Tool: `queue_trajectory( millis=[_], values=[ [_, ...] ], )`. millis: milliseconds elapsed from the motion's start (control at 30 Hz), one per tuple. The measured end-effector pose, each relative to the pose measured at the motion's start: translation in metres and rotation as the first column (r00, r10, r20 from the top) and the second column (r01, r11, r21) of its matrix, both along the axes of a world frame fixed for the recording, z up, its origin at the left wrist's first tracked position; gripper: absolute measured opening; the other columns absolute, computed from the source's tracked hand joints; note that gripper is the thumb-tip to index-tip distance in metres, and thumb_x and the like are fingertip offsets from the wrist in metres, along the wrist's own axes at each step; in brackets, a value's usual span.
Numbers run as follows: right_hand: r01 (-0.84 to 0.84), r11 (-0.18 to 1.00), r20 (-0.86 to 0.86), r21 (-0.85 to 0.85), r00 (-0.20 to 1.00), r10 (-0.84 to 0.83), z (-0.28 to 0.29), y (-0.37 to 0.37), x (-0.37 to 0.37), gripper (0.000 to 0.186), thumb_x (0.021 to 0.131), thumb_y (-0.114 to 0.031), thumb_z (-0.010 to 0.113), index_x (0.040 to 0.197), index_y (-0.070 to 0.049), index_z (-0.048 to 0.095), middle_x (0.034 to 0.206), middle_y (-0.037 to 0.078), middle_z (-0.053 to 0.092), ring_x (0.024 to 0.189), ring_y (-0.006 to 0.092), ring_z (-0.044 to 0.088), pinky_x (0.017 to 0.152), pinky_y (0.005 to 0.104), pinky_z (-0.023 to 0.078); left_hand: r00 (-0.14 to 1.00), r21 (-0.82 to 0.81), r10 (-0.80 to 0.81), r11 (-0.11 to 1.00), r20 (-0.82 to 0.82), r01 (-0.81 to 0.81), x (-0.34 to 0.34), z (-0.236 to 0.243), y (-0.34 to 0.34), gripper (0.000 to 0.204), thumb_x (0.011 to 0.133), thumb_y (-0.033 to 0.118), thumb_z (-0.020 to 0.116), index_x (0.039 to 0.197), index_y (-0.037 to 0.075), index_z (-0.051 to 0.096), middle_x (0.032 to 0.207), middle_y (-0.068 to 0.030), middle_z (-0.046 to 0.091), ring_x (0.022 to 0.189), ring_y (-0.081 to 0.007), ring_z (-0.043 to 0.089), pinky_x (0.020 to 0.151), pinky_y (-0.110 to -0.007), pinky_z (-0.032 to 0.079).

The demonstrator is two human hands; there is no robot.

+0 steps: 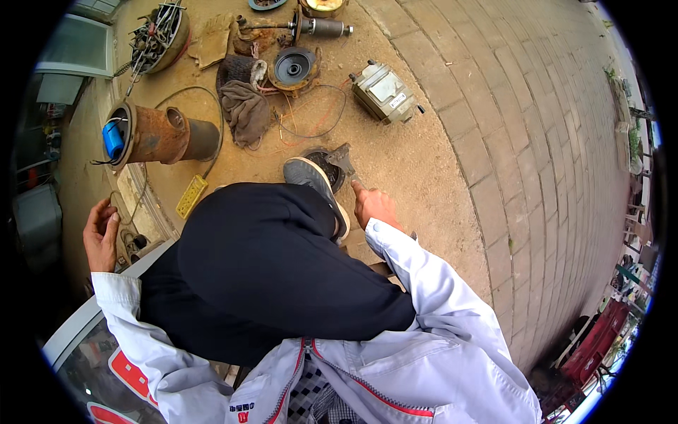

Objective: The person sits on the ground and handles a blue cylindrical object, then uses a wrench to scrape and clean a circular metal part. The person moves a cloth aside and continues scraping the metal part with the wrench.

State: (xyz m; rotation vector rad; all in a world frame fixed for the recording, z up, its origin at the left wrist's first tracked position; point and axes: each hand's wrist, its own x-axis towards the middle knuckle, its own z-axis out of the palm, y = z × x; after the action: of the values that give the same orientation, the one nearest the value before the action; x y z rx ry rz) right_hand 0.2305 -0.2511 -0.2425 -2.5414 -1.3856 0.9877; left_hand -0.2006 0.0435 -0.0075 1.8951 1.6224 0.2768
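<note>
- As we look down through the head view, our right-hand grip (376, 206) is bent around the near end of a flat, grey, worn metal scraper-like blade (341, 158), with the index finger laid out toward it; our knuckles hide how firmly it is pinched.
- The blade lies over the right side of a dark, round, shallow metal part (330, 172) on the tan, gritty ground (424, 169), just beside our grey shoe with a pale sole (308, 175), which covers part of that round piece.
- We judge the blade thin, stiff and fairly light, perhaps rough-edged, so we would take it by the narrow end, clear of its broad edge.
- The round part looks hard, weighty and possibly greasy; we would hold it by its outer rim.
- Our left-hand grip (101, 237) hangs well apart at the left, fingers loosely curled, thumb apart, with nothing visible in it.
- Beyond them we see a rusty brown metal cylinder (157, 134) on its side, a yellow rectangular plastic block (191, 196), a crumpled grey-brown cloth (245, 113) and a boxy grey-green metal housing (385, 92).
</note>
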Motion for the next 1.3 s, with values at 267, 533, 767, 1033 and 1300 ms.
queue_trajectory(
  millis=[267,533,767,1033,1300],
  values=[
    [-0.098,0.995,0.001,-0.015,0.995,0.098,-0.011,-0.001,0.017,0.039,0.095,-0.014,0.050,0.131,-0.018,0.063,0.090,0.025,0.071,0.085,0.0403,0.071,0.073,0.0498,0.056,0.998,0.194,-0.063,0.979,-0.016,0.065,0.044,0.015,-0.006,0.038,0.090,0.010,0.068,0.125,-0.001,0.063,0.103,-0.0102,0.068,0.094,-0.0165,0.064,0.084,-0.030,0.053],
    [-0.039,0.991,0.107,-0.130,0.993,0.053,0.001,-0.024,-0.004,0.039,0.096,-0.016,0.050,0.133,-0.023,0.062,0.090,0.024,0.071,0.084,0.0399,0.071,0.073,0.0493,0.056,0.988,0.211,-0.100,0.970,-0.119,0.124,0.021,0.014,-0.021,0.037,0.089,0.009,0.069,0.124,-0.001,0.063,0.104,-0.0108,0.069,0.095,-0.0173,0.064,0.086,-0.032,0.052],
    [0.019,0.993,0.114,-0.114,0.994,-0.006,-0.009,-0.005,-0.011,0.040,0.097,-0.018,0.050,0.134,-0.027,0.062,0.090,0.023,0.072,0.084,0.0396,0.071,0.072,0.0489,0.056,0.997,0.136,-0.034,0.990,-0.066,0.043,-0.013,0.005,-0.019,0.039,0.092,0.010,0.065,0.128,-0.003,0.060,0.111,-0.0117,0.067,0.100,-0.0172,0.063,0.092,-0.031,0.050],
    [0.025,0.996,0.043,-0.085,0.999,-0.021,-0.012,0.009,-0.012,0.044,0.095,-0.013,0.050,0.137,-0.022,0.059,0.093,0.022,0.072,0.087,0.0390,0.071,0.076,0.0494,0.056,0.996,0.006,0.072,0.997,0.044,-0.073,-0.065,-0.008,-0.011,0.039,0.097,0.012,0.064,0.132,-0.003,0.058,0.113,-0.0108,0.065,0.103,-0.0160,0.061,0.094,-0.029,0.048],
    [-0.033,0.997,0.023,-0.066,0.999,0.035,-0.006,-0.011,-0.006,0.045,0.092,-0.012,0.054,0.137,-0.018,0.059,0.092,0.025,0.070,0.082,0.0410,0.071,0.069,0.0500,0.057,0.990,-0.045,0.128,0.991,0.063,-0.125,-0.079,-0.007,-0.005,0.040,0.098,0.012,0.063,0.133,-0.003,0.056,0.117,-0.0108,0.065,0.108,-0.0160,0.060,0.098,-0.030,0.046]
  ],
)
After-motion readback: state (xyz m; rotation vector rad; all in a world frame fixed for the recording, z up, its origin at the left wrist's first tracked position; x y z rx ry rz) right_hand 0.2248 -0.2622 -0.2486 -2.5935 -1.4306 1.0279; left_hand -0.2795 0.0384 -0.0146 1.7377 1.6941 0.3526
